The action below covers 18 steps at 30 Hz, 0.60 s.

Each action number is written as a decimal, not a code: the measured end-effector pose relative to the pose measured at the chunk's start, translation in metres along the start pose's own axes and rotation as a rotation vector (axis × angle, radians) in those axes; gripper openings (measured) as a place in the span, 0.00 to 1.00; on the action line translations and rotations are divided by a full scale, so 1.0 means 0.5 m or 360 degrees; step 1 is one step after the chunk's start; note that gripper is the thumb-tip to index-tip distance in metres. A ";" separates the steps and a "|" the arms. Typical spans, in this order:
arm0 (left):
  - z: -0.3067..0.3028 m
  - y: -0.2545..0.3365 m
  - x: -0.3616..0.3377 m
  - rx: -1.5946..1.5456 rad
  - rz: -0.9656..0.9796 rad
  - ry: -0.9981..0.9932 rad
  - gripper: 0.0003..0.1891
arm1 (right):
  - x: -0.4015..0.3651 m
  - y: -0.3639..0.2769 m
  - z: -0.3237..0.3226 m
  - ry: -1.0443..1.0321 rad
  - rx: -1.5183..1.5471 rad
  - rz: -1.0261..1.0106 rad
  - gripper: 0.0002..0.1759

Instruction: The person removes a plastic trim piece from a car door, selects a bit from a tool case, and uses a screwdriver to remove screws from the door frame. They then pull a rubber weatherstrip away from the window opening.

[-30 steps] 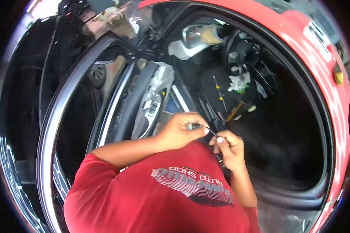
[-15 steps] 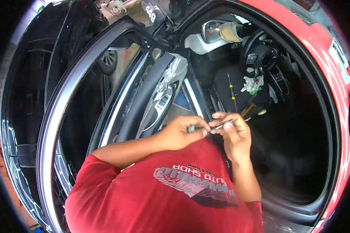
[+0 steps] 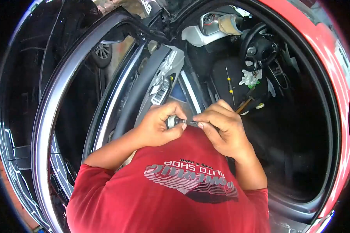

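Note:
In front of my red shirt, my left hand (image 3: 159, 123) is closed around a short cylinder (image 3: 172, 122), pale around its body with a dark, ringed metal end pointing right. Facing it, my right hand (image 3: 223, 126) pinches a small, thin metal piece (image 3: 193, 122) between thumb and fingertips. The tip of this piece is right at the cylinder's dark end. My right fingers partly cover the thin piece, and my left palm hides the rear of the cylinder.
An open car door (image 3: 132, 105) stands to the left, its panel with switches (image 3: 159, 94) facing me. The red car body (image 3: 322, 46) frames the opening at right. Inside are a steering wheel (image 3: 262, 50), a yellow-black screwdriver (image 3: 230, 85), a hammer-like tool (image 3: 245, 104) and crumpled plastic (image 3: 251, 77).
Both hands have shifted left. The left hand has turned so the cylinder shows in it. The right hand has rotated, bringing its thin metal piece to the cylinder's end.

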<state>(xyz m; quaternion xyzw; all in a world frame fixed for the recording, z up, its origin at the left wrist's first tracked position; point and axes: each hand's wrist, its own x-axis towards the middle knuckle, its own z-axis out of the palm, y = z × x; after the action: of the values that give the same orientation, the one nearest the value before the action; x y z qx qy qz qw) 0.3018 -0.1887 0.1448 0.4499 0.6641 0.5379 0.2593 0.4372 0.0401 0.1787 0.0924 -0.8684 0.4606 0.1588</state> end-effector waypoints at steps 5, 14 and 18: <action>-0.008 0.019 -0.002 0.0033 0.0050 0.0054 0.10 | 0.020 -0.010 0.020 -0.0013 -0.0049 -0.0051 0.10; -0.018 0.026 -0.009 0.0195 0.0043 0.0009 0.12 | 0.045 -0.002 0.032 -0.0199 0.0099 -0.0065 0.19; -0.006 -0.005 -0.021 -0.0355 -0.0146 0.0070 0.23 | 0.048 0.020 0.067 -0.0148 0.0571 0.0329 0.24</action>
<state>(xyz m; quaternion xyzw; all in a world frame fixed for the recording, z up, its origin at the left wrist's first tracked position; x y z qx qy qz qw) 0.3033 -0.1997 0.1420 0.3754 0.6256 0.6058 0.3174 0.4054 0.0177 0.1620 0.0508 -0.7838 0.6168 0.0516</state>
